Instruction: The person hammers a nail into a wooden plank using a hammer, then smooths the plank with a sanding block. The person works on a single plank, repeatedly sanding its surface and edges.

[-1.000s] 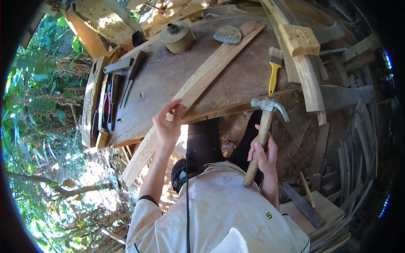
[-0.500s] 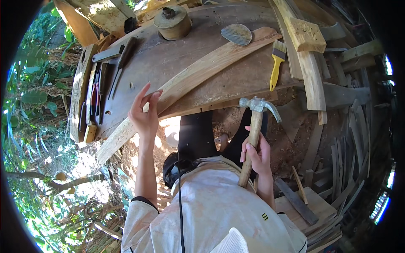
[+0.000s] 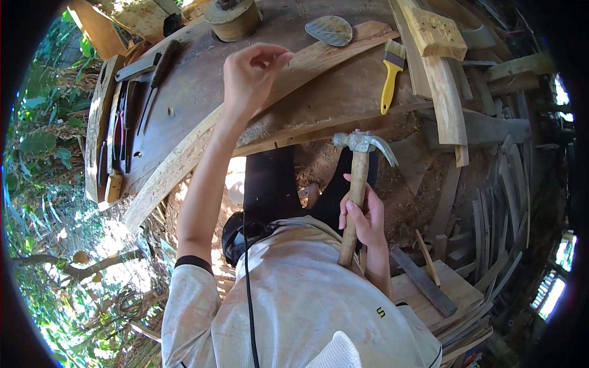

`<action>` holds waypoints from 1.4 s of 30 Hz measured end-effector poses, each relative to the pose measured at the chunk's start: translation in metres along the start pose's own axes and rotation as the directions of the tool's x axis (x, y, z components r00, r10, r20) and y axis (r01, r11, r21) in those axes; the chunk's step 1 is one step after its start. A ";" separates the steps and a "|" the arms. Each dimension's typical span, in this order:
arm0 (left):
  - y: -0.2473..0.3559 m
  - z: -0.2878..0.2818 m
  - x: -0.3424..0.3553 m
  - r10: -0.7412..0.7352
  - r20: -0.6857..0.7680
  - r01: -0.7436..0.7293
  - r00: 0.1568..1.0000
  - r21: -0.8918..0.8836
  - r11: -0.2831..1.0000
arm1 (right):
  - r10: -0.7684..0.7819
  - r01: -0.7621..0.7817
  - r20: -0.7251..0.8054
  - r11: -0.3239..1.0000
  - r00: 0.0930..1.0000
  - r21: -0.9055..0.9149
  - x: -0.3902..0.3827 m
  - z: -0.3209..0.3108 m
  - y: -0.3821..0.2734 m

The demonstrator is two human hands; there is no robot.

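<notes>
My right hand is wrapped round the wooden handle of a claw hammer, held upright in front of my body with its metal head pointing away from me. My left hand hangs over a long, slightly curved plank that lies slantwise across the workbench. Thumb and fingers of that hand are pinched together; whatever is between them is too small to make out. Near the plank's far end lies a flat, grey, oval piece. Right of the plank rests a yellow-handled paintbrush.
Along the bench's left edge are a screwdriver and several other hand tools. A round wooden block stands at the back. Pale timber pieces lie over the bench's right side. Scrap boards pile up at my right.
My left hand has moved forward and to the right, over the plank, its fingers still pinched. My right hand keeps its hold on the hammer. The whole view has shifted slightly.
</notes>
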State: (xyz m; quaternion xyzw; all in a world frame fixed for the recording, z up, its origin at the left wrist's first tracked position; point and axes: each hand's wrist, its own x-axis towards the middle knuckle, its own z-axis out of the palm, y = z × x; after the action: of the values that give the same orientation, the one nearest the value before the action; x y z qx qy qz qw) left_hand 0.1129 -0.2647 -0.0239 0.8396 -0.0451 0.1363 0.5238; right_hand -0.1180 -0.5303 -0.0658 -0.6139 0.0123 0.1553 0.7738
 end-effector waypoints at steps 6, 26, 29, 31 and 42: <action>-0.007 0.024 0.018 -0.020 0.024 0.019 1.000 0.023 1.000 | 0.015 -0.016 0.008 1.000 1.000 0.005 -0.002 -0.004 0.003; -0.010 0.021 0.013 0.039 0.065 -0.038 0.997 -0.016 0.999 | 0.057 -0.058 0.035 0.998 0.998 0.031 0.006 0.003 0.003; -0.009 0.010 0.003 0.029 0.100 -0.038 0.995 0.087 0.996 | 0.055 -0.056 0.046 0.998 0.997 0.023 0.003 0.003 0.004; -0.014 0.010 0.000 0.030 0.052 -0.031 0.998 0.017 0.999 | 0.054 -0.055 0.043 0.998 0.998 0.010 0.004 0.004 0.005; -0.014 0.010 -0.003 0.053 0.032 -0.056 0.998 0.089 0.994 | 0.054 -0.054 0.064 0.999 0.996 -0.005 0.010 0.009 0.004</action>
State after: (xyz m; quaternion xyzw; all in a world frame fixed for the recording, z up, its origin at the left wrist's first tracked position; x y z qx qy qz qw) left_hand 0.1145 -0.2676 -0.0411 0.8628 -0.0697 0.1398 0.4808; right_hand -0.1115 -0.5186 -0.0697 -0.6094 0.0035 0.1959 0.7683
